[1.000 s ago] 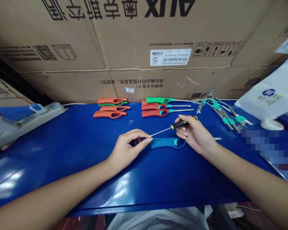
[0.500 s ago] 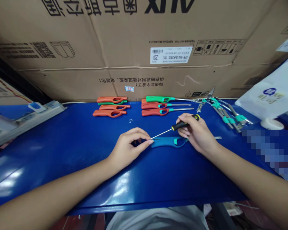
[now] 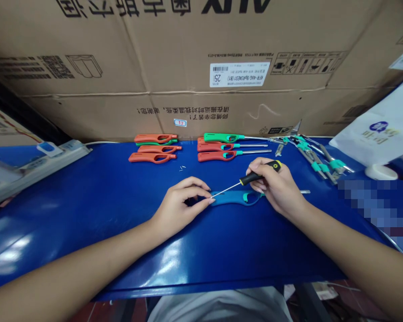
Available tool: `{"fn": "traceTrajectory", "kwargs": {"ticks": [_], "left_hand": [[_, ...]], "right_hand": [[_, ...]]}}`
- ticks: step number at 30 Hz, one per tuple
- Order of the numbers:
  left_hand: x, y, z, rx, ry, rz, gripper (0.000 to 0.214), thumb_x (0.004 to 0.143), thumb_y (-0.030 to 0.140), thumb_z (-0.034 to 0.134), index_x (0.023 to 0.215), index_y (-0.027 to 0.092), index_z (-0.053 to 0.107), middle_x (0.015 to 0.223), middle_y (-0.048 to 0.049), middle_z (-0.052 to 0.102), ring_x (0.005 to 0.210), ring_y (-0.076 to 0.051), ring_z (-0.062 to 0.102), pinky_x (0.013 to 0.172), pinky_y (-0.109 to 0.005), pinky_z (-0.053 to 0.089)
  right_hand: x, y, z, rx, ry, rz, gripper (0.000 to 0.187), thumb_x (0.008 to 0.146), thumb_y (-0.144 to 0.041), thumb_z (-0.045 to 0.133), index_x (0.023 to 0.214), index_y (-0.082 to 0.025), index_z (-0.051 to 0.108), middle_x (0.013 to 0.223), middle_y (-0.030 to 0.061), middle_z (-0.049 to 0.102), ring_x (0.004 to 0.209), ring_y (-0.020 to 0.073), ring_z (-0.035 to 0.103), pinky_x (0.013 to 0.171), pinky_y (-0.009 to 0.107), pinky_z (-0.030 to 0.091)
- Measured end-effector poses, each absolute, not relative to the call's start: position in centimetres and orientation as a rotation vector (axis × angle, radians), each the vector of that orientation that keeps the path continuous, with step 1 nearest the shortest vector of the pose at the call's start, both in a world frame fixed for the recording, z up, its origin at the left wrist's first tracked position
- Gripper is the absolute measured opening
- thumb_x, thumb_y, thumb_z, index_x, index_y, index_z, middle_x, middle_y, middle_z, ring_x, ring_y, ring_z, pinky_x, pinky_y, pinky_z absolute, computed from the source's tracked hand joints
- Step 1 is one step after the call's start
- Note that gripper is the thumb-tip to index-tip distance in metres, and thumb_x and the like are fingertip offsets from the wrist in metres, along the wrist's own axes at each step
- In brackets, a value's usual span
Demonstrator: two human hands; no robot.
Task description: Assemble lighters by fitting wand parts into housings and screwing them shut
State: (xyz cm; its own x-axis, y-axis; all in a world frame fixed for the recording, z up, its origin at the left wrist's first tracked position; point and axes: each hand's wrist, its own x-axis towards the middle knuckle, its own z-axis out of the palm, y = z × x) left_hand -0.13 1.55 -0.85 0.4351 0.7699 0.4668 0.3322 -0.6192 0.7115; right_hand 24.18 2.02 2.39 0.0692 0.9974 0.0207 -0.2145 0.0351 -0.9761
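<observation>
A blue lighter (image 3: 231,198) with a teal trigger lies flat on the blue table (image 3: 121,214), its metal tube poking out to the right. My right hand (image 3: 275,188) grips a black-and-yellow screwdriver (image 3: 251,178), whose thin shaft slants down to the lighter's left end. My left hand (image 3: 181,205) pinches thumb and forefinger at the screwdriver's tip, right at that end of the lighter; what is in the pinch is too small to make out.
Orange and green lighter shells (image 3: 154,150) and assembled lighters (image 3: 228,147) lie in rows near the cardboard boxes (image 3: 201,67). Metal-tube inner parts (image 3: 315,158) sit at the right, beside a white bag (image 3: 379,129). A power strip (image 3: 43,158) lies at the left.
The screwdriver tip has dropped slightly toward the lighter's left end, and my left hand's pinch has followed it down. Otherwise both hands stay in place.
</observation>
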Motion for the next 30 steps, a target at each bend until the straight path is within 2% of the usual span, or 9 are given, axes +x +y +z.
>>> {"fn": "traceTrajectory", "kwargs": {"ticks": [3, 6, 10, 15, 19, 23, 26, 30], "left_hand": [[-0.2, 1.4, -0.9, 2.262, 0.898, 1.075, 0.007, 0.087, 0.017, 0.076, 0.092, 0.020, 0.078, 0.105, -0.0053, 0.070, 0.090, -0.014, 0.069, 0.078, -0.025, 0.057], [-0.3, 1.3, -0.9, 2.364, 0.840, 1.058, 0.006, 0.089, 0.016, 0.073, 0.092, 0.019, 0.077, 0.107, -0.0069, 0.070, 0.095, -0.017, 0.070, 0.084, -0.029, 0.057], [-0.2, 1.2, -0.7, 2.331, 0.842, 1.082, 0.005, 0.088, 0.016, 0.074, 0.091, 0.019, 0.078, 0.104, -0.0065, 0.071, 0.091, -0.016, 0.070, 0.080, -0.026, 0.058], [-0.1, 1.3, -0.6, 2.226, 0.892, 1.104, 0.005, 0.085, 0.016, 0.077, 0.088, 0.020, 0.079, 0.101, -0.0050, 0.073, 0.086, -0.015, 0.070, 0.076, -0.025, 0.058], [0.0, 1.3, -0.7, 2.189, 0.907, 1.116, 0.005, 0.085, 0.018, 0.077, 0.089, 0.020, 0.079, 0.102, -0.0057, 0.073, 0.084, -0.015, 0.070, 0.072, -0.025, 0.058], [0.1, 1.2, -0.7, 2.218, 0.901, 1.108, 0.002, 0.085, 0.018, 0.077, 0.086, 0.020, 0.078, 0.102, -0.0057, 0.073, 0.087, -0.016, 0.070, 0.077, -0.027, 0.059], [0.1, 1.1, -0.7, 2.238, 0.869, 1.087, 0.002, 0.086, 0.018, 0.076, 0.086, 0.020, 0.077, 0.103, -0.0060, 0.072, 0.089, -0.016, 0.070, 0.077, -0.026, 0.058], [0.1, 1.1, -0.6, 2.291, 0.824, 1.045, 0.001, 0.087, 0.021, 0.077, 0.087, 0.020, 0.077, 0.105, -0.0060, 0.072, 0.095, -0.017, 0.069, 0.089, -0.032, 0.056]], "right_hand": [[24.7, 1.9, 2.2, -1.079, -1.171, 1.155, 0.014, 0.076, -0.025, 0.071, 0.064, -0.017, 0.066, 0.062, -0.0015, 0.057, 0.044, 0.0047, 0.037, 0.041, 0.022, 0.024], [25.2, 1.6, 2.1, -1.034, -1.364, 1.068, 0.013, 0.081, -0.025, 0.071, 0.071, -0.018, 0.067, 0.065, -0.0023, 0.055, 0.049, 0.0061, 0.041, 0.043, 0.022, 0.027], [25.3, 1.1, 2.3, -0.929, -1.486, 0.993, 0.011, 0.086, -0.030, 0.073, 0.089, -0.023, 0.065, 0.077, -0.0032, 0.055, 0.055, 0.0071, 0.044, 0.045, 0.021, 0.034], [24.7, 0.4, 3.0, -0.854, -1.588, 0.767, 0.011, 0.087, -0.027, 0.073, 0.093, -0.023, 0.065, 0.091, 0.0003, 0.059, 0.064, 0.0095, 0.057, 0.051, 0.023, 0.048], [23.9, -0.2, 3.5, -0.796, -1.536, 0.923, 0.013, 0.091, -0.031, 0.071, 0.099, -0.023, 0.064, 0.100, 0.0028, 0.065, 0.051, 0.0087, 0.061, 0.042, 0.026, 0.053], [23.3, -0.4, 3.5, -0.781, -1.461, 1.096, 0.021, 0.091, -0.032, 0.071, 0.105, -0.024, 0.058, 0.090, 0.0009, 0.071, 0.051, 0.0119, 0.066, 0.045, 0.027, 0.057], [23.1, -0.5, 3.4, -0.762, -1.452, 1.111, 0.029, 0.092, -0.029, 0.071, 0.114, -0.027, 0.053, 0.092, 0.0000, 0.071, 0.050, 0.0110, 0.065, 0.047, 0.028, 0.059], [23.2, -0.6, 3.5, -0.751, -1.453, 1.121, 0.046, 0.093, -0.027, 0.069, 0.129, -0.035, 0.041, 0.097, 0.0002, 0.071, 0.050, 0.0117, 0.062, 0.043, 0.029, 0.057]]}}
